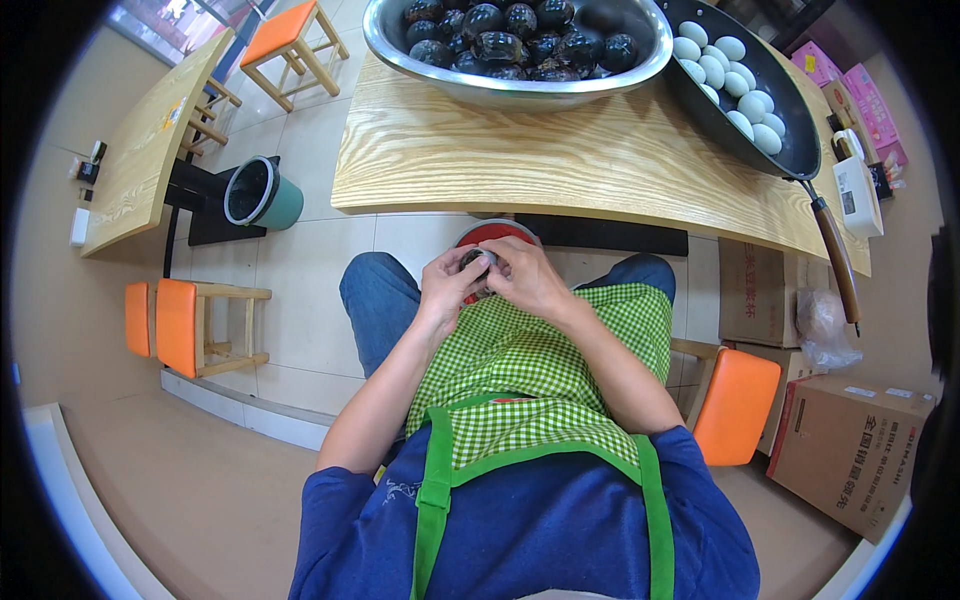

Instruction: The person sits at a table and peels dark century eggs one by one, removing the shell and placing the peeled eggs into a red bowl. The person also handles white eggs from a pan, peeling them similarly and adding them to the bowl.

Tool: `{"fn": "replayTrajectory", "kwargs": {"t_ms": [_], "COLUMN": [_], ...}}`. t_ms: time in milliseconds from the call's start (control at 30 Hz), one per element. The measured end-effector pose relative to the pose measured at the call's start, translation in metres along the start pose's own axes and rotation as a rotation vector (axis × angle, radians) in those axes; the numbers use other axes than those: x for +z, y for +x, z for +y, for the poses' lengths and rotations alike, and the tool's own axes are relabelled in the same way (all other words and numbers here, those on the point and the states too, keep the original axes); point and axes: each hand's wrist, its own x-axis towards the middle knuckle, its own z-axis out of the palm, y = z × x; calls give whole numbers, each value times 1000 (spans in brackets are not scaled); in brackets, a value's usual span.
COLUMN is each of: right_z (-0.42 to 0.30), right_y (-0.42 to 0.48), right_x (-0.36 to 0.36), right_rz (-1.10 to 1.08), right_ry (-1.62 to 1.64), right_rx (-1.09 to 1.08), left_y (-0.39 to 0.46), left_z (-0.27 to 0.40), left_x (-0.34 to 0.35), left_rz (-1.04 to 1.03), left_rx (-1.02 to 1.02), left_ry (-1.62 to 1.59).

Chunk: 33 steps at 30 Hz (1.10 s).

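Between my two hands is a dark preserved egg (470,258) with a patch of pale shell, mostly covered by the fingers. My left hand (448,283) cups it from the left, thumb laid across it. From the right, the fingertips of my right hand (526,274) pinch at the shell. Both hands are over a red-lined bucket (496,231) between my knees, its contents largely hidden. Ahead on the wooden table (480,150), a steel basin (525,96) holds many dark, glossy preserved eggs (498,46). Beside it, pale bluish eggs (736,84) lie in a black frying pan (799,139).
The pan's wooden handle (835,259) juts past the table's right edge. A green bin (285,204) stands on the floor at left, near orange stools (177,328). Cardboard boxes (847,450) and an orange chair (739,407) are at right. A white dispenser box (857,196) sits by the wall.
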Motion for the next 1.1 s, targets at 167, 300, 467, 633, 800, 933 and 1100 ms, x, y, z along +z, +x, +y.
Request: {"fn": "replayTrajectory", "kwargs": {"t_ms": [167,300,467,633,800,933,1100], "right_z": [-6,-2,-2,-7,0,-1,18], "right_y": [-1,-2,-3,-4,-4,-5,-3], "right_x": [0,6,7,5,2,-4,-3], "right_rz": [54,140,191,230,248,232,244], "right_ry": [-20,-42,-66,-6,40,138,168], "right_rx": [36,22,28,138,155,224,239], "left_y": [0,1,2,-1,1,1,3], "left_z": [0,1,-3,0,3,2,1], "left_x": [3,6,6,9,-3,-8,-9], "left_rz": [4,13,10,-30,-110,-171,-263], "left_rx": [17,17,24,0,-81,-131,-118], "left_ry": [-4,-37,-74,-147,-330,-345,-319]}}
